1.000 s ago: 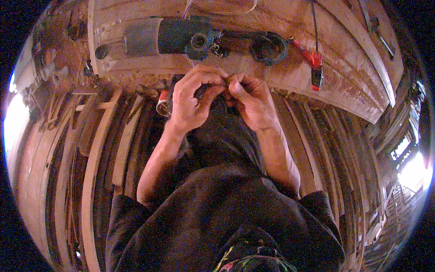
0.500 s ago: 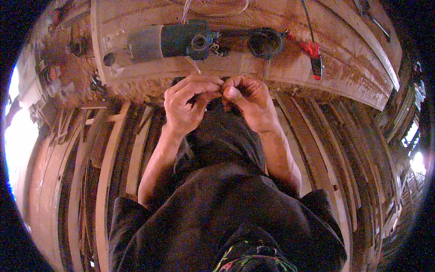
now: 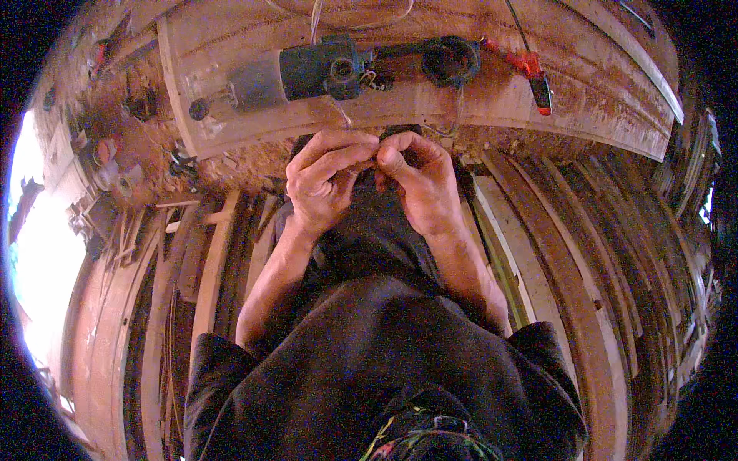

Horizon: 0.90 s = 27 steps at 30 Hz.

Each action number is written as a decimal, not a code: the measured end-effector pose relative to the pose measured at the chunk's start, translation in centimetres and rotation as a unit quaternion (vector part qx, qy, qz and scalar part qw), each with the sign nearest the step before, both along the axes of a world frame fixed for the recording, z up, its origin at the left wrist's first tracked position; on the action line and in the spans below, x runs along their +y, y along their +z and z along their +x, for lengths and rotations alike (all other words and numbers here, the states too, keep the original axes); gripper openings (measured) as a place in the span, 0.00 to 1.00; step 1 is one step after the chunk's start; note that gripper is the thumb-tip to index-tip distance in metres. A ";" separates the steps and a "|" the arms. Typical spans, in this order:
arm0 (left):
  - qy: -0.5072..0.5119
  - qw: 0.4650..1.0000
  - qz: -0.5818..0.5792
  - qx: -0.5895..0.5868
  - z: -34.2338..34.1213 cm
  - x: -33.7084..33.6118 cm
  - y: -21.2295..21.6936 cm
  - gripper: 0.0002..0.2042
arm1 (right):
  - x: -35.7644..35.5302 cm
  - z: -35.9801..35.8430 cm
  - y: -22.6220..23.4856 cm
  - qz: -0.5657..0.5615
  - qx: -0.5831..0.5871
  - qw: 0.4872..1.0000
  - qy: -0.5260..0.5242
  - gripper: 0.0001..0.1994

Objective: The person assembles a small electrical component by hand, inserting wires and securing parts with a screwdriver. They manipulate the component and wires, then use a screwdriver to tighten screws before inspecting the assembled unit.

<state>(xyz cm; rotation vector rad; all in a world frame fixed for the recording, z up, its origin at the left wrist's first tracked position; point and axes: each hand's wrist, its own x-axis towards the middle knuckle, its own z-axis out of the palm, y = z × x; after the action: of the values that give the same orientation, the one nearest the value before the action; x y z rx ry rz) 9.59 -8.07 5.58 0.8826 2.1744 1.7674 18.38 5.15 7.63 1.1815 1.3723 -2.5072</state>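
Both hands (image 3: pixel 323 187) are pinched closed, anything held unclear, near a dark tool housing (image 3: pixel 311 71) with wires (image 3: pixel 374 80) at its end.

White glare (image 3: pixel 46 269) is washing out the left edge, speckled noise is covering the dim black shirt (image 3: pixel 384 346), and planks (image 3: pixel 215 269) are bending near the rim.

Power-tool body (image 3: pixel 319 69) on board (image 3: pixel 492 107); ring-shaped part (image 3: pixel 450 61) to its right, small tool (image 3: pixel 536 77) farther right. Left hand (image 3: pixel 327 183), right hand (image 3: pixel 423 184) side by side before near edge. Planks (image 3: pixel 211 269) left and right of them.
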 end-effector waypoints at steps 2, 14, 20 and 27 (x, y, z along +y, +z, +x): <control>0.002 1.000 -0.021 -0.005 -0.2 0.1 0.4 0.11 | -0.5 0.0 0.3 0.048 -0.013 0.999 -0.008 0.06; -0.050 0.994 -0.087 0.033 -1.7 1.2 0.4 0.15 | 2.1 -0.1 -1.3 -0.063 -0.021 0.998 -0.004 0.03; -0.084 0.971 -0.163 0.152 -3.1 1.9 1.2 0.16 | 2.3 0.2 -2.7 -0.052 0.033 0.997 -0.037 0.05; -0.067 0.884 -0.337 0.317 -6.3 4.3 2.2 0.11 | 4.5 -1.5 -3.9 0.172 0.004 0.985 0.015 0.11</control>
<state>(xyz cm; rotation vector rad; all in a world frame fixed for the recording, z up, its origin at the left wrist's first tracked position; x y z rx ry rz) 3.25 -3.77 7.74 1.4767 2.7206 0.5651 16.84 9.64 3.75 1.1879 1.8654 -2.3176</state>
